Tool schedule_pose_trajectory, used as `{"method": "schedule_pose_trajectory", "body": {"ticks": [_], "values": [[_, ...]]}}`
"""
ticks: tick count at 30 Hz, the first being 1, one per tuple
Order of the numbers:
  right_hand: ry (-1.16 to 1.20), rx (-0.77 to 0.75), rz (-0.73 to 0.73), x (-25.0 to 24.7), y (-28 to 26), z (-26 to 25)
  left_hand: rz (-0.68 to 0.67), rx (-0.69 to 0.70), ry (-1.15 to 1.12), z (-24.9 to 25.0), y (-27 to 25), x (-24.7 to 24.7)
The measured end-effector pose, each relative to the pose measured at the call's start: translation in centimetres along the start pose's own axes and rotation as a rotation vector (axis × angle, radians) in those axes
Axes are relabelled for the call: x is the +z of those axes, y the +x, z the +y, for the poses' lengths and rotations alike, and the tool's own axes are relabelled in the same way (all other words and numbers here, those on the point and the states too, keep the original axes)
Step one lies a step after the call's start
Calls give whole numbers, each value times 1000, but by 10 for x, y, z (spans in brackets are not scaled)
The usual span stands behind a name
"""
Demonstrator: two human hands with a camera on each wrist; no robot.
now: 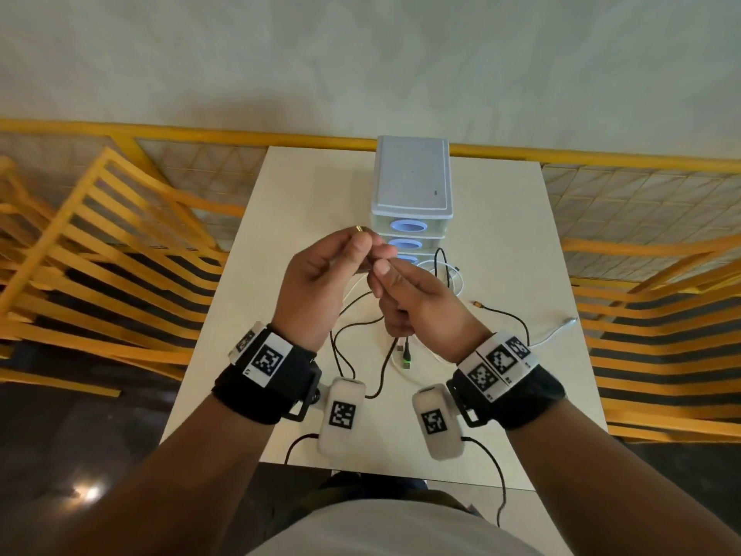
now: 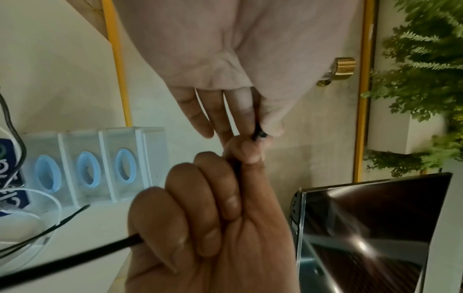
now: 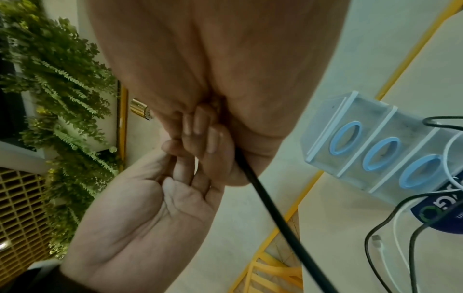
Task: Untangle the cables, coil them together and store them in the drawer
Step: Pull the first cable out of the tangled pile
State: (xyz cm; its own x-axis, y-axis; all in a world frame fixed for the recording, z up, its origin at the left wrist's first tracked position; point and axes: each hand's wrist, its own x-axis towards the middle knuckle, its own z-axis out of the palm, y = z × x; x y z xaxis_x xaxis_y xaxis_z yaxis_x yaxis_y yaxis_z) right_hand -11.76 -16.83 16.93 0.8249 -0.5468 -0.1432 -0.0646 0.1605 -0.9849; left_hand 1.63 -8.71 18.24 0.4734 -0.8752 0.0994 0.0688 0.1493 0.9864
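1. Step in hand: untangling, prob. the early part. Both hands are raised above the table [image 1: 280, 242], working one black cable [image 3: 263, 198] near its gold-tipped plug [image 1: 359, 228].
2. Left hand [image 1: 324, 282]: grip pinching the black cable just behind the gold plug, thumb against forefinger; plug end pokes out past the fingers. In the right wrist view the other fingers look only loosely bent, palm showing.
3. Right hand [image 1: 417, 298]: fingers curled round the same cable, thumb and forefinger pinching it right beside the left hand's pinch. Cable runs down out of the fist toward the table.
4. Rest of the cables: black and white cable [image 1: 455, 274] loops lie crossed on the table in front of the drawer unit [image 1: 413, 182]. A green-lit plug [image 1: 405, 357] lies below the hands; a second gold plug [image 1: 477, 303] and a white plug [image 1: 567, 323] lie off to the right, apart from each other.
5. Drawer unit: three drawers w/ blue oval pulls, all look shut. Nothing stored yet.
6. Next move, my guess: slide the right hand along the black cable while the left holds the plug end, pulling it free of the white loops. Needs light tension only; a hard tug could tighten any crossing or drag the pile.
7. Then coil, and a drawer must be opened.
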Motion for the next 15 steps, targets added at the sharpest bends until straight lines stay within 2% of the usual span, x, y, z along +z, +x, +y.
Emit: {"method": "schedule_pose_trajectory", "body": {"ticks": [4,7,10,15], "values": [[75,90,-16,1,-3,8,166,-83,-187,8,19,-9],[33,141,-23,-1,-15,19,284,-105,-287,14,47,-32],[3,166,-16,-8,-28,29,406,-85,-350,26,74,-61],[-63,177,17,-27,-46,36,501,1,-344,44,92,-88]]}}
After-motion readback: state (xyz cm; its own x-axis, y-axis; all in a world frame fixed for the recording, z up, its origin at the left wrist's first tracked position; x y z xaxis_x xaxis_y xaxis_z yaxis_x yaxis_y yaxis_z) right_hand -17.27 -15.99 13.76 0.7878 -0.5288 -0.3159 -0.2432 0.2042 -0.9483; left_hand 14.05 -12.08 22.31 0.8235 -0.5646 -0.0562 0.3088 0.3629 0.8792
